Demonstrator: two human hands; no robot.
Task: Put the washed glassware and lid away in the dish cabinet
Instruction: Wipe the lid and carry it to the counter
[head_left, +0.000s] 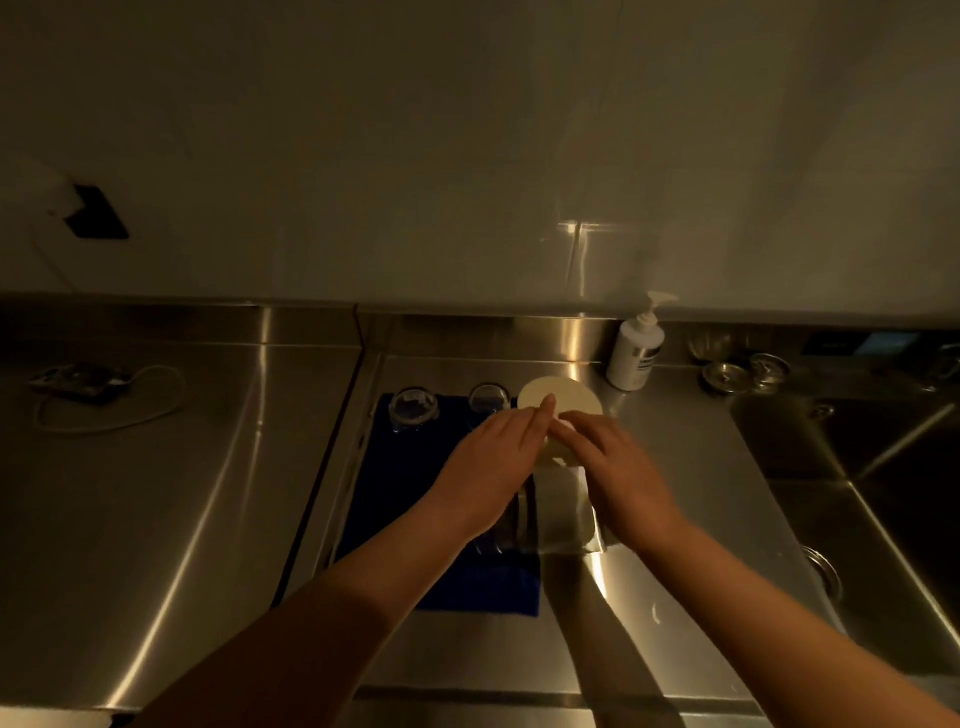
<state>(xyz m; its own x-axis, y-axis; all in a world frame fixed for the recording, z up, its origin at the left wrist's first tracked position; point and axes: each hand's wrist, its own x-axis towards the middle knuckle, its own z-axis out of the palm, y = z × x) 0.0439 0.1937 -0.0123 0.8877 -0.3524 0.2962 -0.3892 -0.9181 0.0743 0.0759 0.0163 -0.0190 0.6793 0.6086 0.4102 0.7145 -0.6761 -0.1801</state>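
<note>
From the head camera, the room is dim and the steel counter (171, 467) shines a little. A dark blue cloth (400, 499) lies flat on the counter in the middle. Two small clear glasses stand at the far end of the cloth, one on the left (413, 408) and one just beside it on the right (489, 398). A round pale lid (569, 396) sits right next to the second glass, at the far right corner of the cloth.

Both arms reach out over the cloth. The left hand (496, 460) has its fingers straight and together, and the tips touch the near edge of the lid. The right hand (613, 457) lies over the near right part of the lid with its fingers bent down a little. I cannot tell if it is holding the lid or only resting on it.

Under the wrists there is a big clear glass box (558, 512) on the cloth. It is hard to see well in the dark.

A white soap pump bottle (635, 349) stands at the back by the wall. To its right are small metal strainers (727, 375). A sink (883, 467) is on the far right. On the left, a white cord (111, 402) lies curled on the counter.
</note>
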